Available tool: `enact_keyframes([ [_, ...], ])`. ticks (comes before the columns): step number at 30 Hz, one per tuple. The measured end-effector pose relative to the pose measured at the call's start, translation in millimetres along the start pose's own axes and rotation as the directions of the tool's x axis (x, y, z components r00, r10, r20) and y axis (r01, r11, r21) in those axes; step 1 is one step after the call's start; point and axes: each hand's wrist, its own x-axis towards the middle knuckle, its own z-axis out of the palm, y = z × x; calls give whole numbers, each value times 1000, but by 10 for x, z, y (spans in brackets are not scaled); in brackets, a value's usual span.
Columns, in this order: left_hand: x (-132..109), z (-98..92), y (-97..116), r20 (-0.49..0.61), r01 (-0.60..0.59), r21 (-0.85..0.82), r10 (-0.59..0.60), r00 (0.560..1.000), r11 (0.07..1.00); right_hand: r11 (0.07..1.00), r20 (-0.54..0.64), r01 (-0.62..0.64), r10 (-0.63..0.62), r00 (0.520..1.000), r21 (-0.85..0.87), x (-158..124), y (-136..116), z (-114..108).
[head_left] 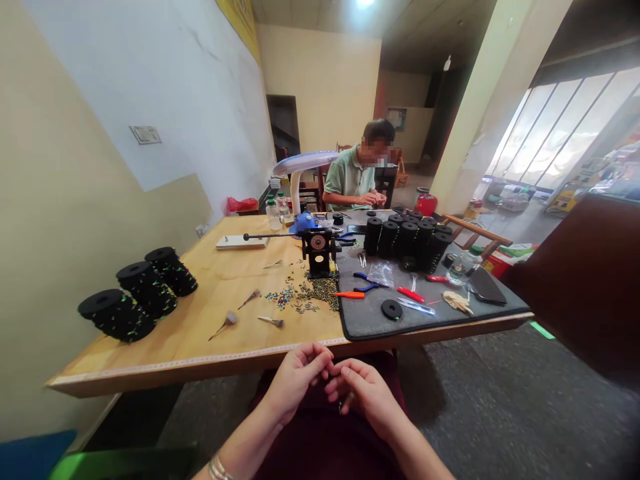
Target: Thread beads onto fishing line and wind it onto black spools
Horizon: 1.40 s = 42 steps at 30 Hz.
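Note:
My left hand (299,379) and my right hand (363,392) meet over my lap, just below the front edge of the wooden table (210,347). Both have the fingers curled into a pinch, fingertips touching each other. What they pinch is too small to make out. On the table ahead lies a scatter of small coloured beads (305,293) by a black winding device (319,252), with a few feathered bits (227,321) nearer me.
Three black spools (137,293) with coloured flecks sit at the left. A grey mat (425,310) holds pliers, a black disc and a group of black spools (407,237). A desk lamp (303,167) stands behind. Another person (357,177) works at the far end.

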Motion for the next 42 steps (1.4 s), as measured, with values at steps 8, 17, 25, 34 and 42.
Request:
enact_keyframes([
  [8, 54, -36, 53, -29, -28, -47, 26, 999, 999, 997, -83, 2, -9, 997, -77, -4, 79, -141],
  [17, 72, -106, 130, -37, -42, -56, 40, 999, 998, 992, -128, 56, -71, 989, -117, -34, 144, -207],
  [25, 27, -119, 177, -68, -77, -54, 74, 995, 996, 974, -144, 157, -181, 973, -164, 6, 9, -82],
  [34, -59, -10, 14, -14, -84, -47, 84, 996, 995, 957, -62, 262, -271, 961, -123, 57, -182, 250],
  [42, -47, -36, -70, -45, -109, 28, 110, 993, 994, 975, -13, 210, -211, 977, -76, 87, -94, 278],
])
